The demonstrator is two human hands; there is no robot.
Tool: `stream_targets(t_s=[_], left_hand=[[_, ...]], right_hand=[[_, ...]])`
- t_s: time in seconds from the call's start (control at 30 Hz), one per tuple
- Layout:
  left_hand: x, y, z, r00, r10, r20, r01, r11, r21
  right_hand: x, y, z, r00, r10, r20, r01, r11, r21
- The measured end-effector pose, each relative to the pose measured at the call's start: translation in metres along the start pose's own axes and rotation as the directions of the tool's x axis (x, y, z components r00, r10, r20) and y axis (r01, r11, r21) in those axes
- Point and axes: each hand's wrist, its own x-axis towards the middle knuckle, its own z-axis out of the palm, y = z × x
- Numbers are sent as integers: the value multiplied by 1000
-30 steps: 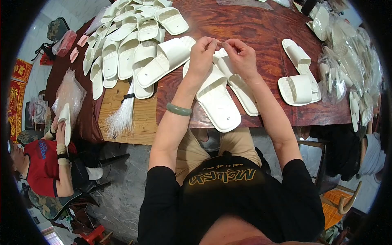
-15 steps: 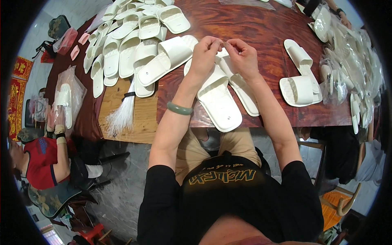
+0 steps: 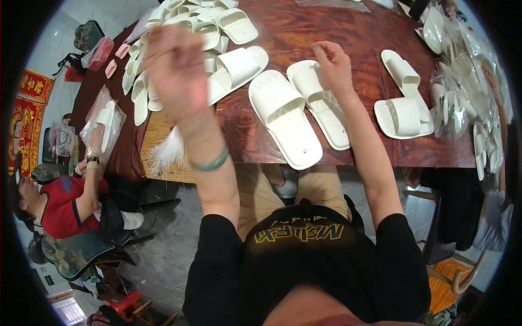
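Two white open-toe slippers lie side by side in front of me, the left slipper [image 3: 293, 142] fully in sight and the right slipper [image 3: 326, 111] partly behind my right forearm. My right hand [image 3: 334, 64] hovers at the heel end of the right slipper, its fingers curled in a pinch; whatever they hold, if anything, is too small to make out. Smeared by motion, my left hand [image 3: 176, 68] is raised over the near side of a slipper pile [image 3: 209, 16], hiding part of it. Another white slipper [image 3: 239, 68] lies angled just right of that hand.
White plastic strands [image 3: 167, 152] lie at the near left table edge. On the right are two overlapping slippers [image 3: 399, 118] and a heap of bagged slippers [image 3: 457, 103]. At left, a person in red [image 3: 68, 204] handles a slipper in a clear bag [image 3: 106, 122].
My hands, together over the slipper pair before, have parted. The left has swung left over the pile; the right stays near the pair. The person at left has reached onto the bagged slipper.
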Motion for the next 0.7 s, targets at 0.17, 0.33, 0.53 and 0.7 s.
stream_targets(t_s=[0.17,0.33,0.53,0.7], left_hand=[[-46,42,47,515,-276,812,245,955,169],[-117,-42,38,649,-721,-241,44,-280,959],[-121,-109,10,740,-520,-427,-17,-649,761],[-108,-146,13,787,-473,-396,0,-642,767]], right_hand=[[9,15,-23,997,55,-45,-59,994,-89],[4,2,-10,1000,-21,0,21,993,-117],[3,0,-11,993,-44,-108,42,999,-15],[13,22,-24,993,-46,-111,42,998,-36]])
